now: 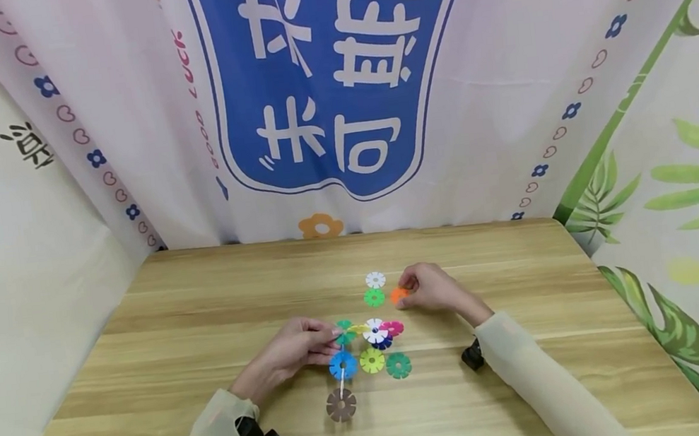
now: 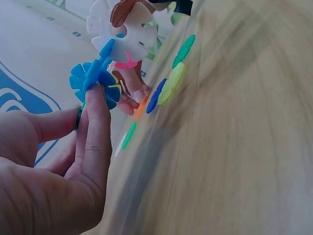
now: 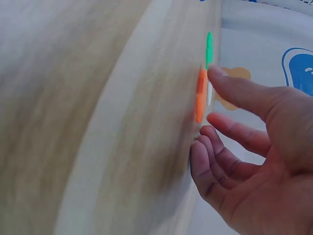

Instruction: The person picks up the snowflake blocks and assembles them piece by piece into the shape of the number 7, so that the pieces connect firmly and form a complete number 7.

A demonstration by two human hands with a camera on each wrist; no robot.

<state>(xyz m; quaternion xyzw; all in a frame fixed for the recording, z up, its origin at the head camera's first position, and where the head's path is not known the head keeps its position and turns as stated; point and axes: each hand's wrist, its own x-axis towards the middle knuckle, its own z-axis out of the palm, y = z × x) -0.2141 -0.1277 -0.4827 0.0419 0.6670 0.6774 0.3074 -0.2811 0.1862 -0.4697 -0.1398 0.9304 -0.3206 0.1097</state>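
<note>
My left hand [image 1: 301, 344] pinches a dark green notched plastic disc [image 1: 344, 331] between thumb and fingers. It belongs to a joined construction with a blue disc [image 1: 342, 366], a brown disc [image 1: 341, 405], a white disc [image 1: 375, 330] and a pink disc [image 1: 393, 328], plus a yellow one partly hidden. In the left wrist view, the blue disc [image 2: 100, 73] stands above the fingertips. My right hand [image 1: 430, 286] is at an orange disc [image 1: 399, 295] lying on the table. In the right wrist view, thumb and index finger are spread beside the orange disc [image 3: 200, 95]; contact is unclear.
On the wooden table [image 1: 235, 287] lie a loose white disc [image 1: 375, 280], a bright green disc [image 1: 374, 297], a yellow-green disc [image 1: 372, 360], a teal disc [image 1: 398, 365] and a dark blue disc [image 1: 383, 343]. A printed curtain [image 1: 474, 127] hangs behind the table's back edge.
</note>
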